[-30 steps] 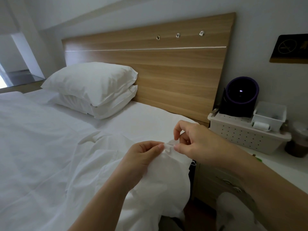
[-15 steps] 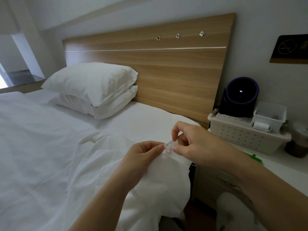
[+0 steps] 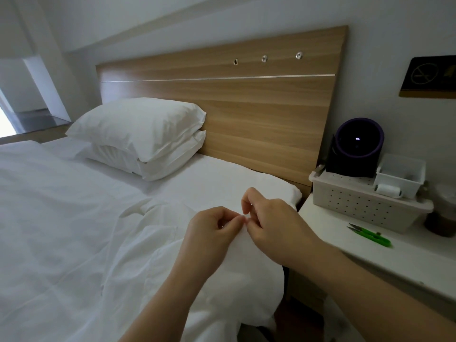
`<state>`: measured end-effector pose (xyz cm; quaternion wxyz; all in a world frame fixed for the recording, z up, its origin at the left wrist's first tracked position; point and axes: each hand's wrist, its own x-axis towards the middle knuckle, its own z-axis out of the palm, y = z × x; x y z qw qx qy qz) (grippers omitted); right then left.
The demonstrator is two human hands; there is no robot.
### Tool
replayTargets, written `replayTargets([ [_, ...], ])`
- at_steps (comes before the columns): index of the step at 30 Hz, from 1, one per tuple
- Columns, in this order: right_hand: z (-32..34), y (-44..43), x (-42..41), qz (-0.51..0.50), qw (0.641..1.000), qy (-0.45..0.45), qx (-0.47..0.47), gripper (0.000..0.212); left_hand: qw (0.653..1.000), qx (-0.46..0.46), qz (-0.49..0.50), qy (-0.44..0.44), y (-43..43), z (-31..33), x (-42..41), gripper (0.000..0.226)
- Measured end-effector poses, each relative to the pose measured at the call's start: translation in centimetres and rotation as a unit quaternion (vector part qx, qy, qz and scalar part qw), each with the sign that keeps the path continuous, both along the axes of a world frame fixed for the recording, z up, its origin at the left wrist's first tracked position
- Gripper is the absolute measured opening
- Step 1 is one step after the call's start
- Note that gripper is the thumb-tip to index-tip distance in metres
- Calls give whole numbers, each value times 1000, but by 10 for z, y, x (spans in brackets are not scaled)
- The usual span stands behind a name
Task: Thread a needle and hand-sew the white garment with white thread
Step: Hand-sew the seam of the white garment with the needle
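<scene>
The white garment (image 3: 249, 270) hangs bunched over the bed's right edge, its top edge held up between both hands. My left hand (image 3: 209, 230) pinches that edge from the left, fingers curled. My right hand (image 3: 274, 223) pinches the same spot from the right with thumb and forefinger, its fingertips touching the left hand's. The needle and the thread are too small to make out between the fingers. A spool of white thread (image 3: 387, 190) lies on the basket on the nightstand.
Green thread snips (image 3: 370, 235) lie on the white nightstand (image 3: 370, 257). Behind them stands a white perforated basket (image 3: 362, 206) with a dark round device (image 3: 355, 149) and a small white box (image 3: 401, 175). White pillows (image 3: 140, 134) lean against the wooden headboard (image 3: 246, 107).
The two hands have closed together at the garment's edge, so the small fold seen between them is now hidden. The view has shifted slightly, and the green snips show fully.
</scene>
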<state>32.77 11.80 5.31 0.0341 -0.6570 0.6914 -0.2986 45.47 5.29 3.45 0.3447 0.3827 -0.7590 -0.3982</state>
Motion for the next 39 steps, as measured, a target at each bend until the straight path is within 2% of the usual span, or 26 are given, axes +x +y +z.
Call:
replayTargets([
  [4,-1,-2,-5,10,997,-79,-15,10,999,36,2,33,-3,-1,2,15],
  [8,7,4,-15,32,989,-145,15,12,996,75,12,48,-10,-5,4,14],
  [14,16,14,-23,83,971,-225,18,4,988,138,-14,71,-10,-11,2,14],
  [20,6,3,-22,69,986,-144,42,8,985,140,-60,78,-8,-8,1,16],
  [22,10,3,-26,47,984,-166,32,9,988,122,-60,79,-8,-7,3,16],
  [24,17,2,-34,-1,981,-195,24,19,988,119,-57,84,-8,-6,5,17],
  [27,19,-9,-41,-44,981,-137,131,36,989,110,-67,77,-5,-5,6,19],
  [30,20,-17,-37,-10,958,-178,227,27,990,90,-84,74,-2,-4,4,17],
  [32,24,-18,-36,2,949,-203,242,23,991,78,-86,72,-3,-5,5,16],
  [37,24,-21,-37,-26,957,-95,272,60,995,27,-78,57,-4,-7,9,17],
  [39,24,-22,-38,-16,949,-102,298,60,995,6,-84,50,-4,-8,9,16],
])
